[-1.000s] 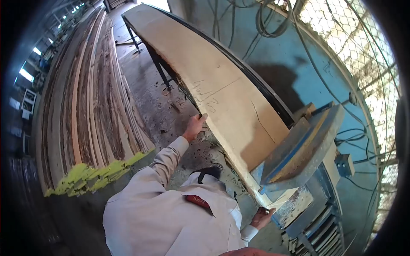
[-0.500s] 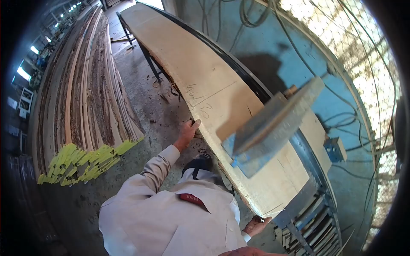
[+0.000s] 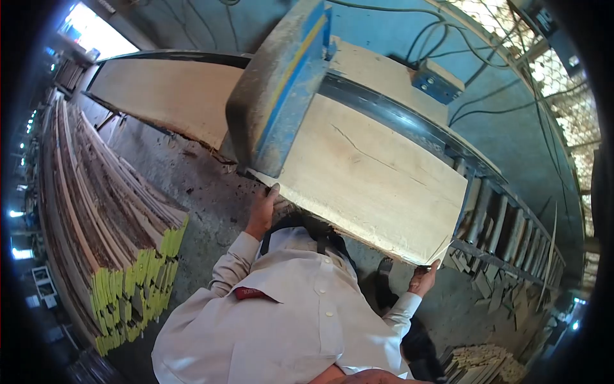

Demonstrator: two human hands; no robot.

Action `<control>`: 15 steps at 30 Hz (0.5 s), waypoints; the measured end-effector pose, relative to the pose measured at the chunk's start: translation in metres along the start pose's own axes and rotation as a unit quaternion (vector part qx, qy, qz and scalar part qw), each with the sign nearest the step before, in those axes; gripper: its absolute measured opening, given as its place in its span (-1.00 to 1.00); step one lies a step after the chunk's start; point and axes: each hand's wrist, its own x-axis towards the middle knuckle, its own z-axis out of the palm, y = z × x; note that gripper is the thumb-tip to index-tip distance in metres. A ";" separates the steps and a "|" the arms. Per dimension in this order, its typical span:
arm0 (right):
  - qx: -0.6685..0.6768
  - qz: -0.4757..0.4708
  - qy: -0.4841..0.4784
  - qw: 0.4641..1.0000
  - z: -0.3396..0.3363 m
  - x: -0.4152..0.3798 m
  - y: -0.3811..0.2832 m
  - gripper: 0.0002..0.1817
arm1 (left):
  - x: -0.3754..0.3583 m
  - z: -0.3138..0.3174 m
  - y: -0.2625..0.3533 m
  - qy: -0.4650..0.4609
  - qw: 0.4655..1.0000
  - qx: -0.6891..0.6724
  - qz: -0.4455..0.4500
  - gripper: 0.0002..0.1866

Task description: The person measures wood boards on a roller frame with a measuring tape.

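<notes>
A long, wide wooden plank [image 3: 377, 173] with a rough near edge lies across the machine bed, a crack running along its face. My left hand [image 3: 261, 211] is closed on the near edge, thumb on top, just beside the lower corner of the machine's hood. Closed on the plank's near right corner is my right hand [image 3: 423, 279], with a small dark thing at its thumb that I cannot make out. The grey and blue hood [image 3: 275, 89] stands over the plank and hides part of its middle.
Stacked boards [image 3: 121, 224] with yellow-painted ends lie at left. A roller conveyor [image 3: 511, 224] extends to the right, with wood scraps [image 3: 495, 288] under it. Behind the plank are a blue box [image 3: 438, 83] and hanging cables [image 3: 441, 29]. More cut wood [image 3: 483, 363] lies at lower right.
My view has turned to the right, so the plank lies more crosswise. Both hands still hold its near edge. The pencil marks seen earlier no longer show.
</notes>
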 end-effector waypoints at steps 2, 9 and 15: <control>-0.009 0.021 -0.013 1.000 0.002 0.000 -0.016 -0.44 | -0.001 0.003 -0.013 -0.032 0.999 0.006 -0.007 -0.58; 0.030 -0.040 0.052 0.997 -0.028 0.039 -0.021 -0.56 | -0.013 0.033 -0.022 -0.138 0.990 0.005 -0.004 -0.63; -0.034 -0.036 0.026 0.998 -0.023 0.024 -0.036 -0.55 | -0.009 0.040 -0.035 -0.052 0.998 -0.011 -0.027 -0.71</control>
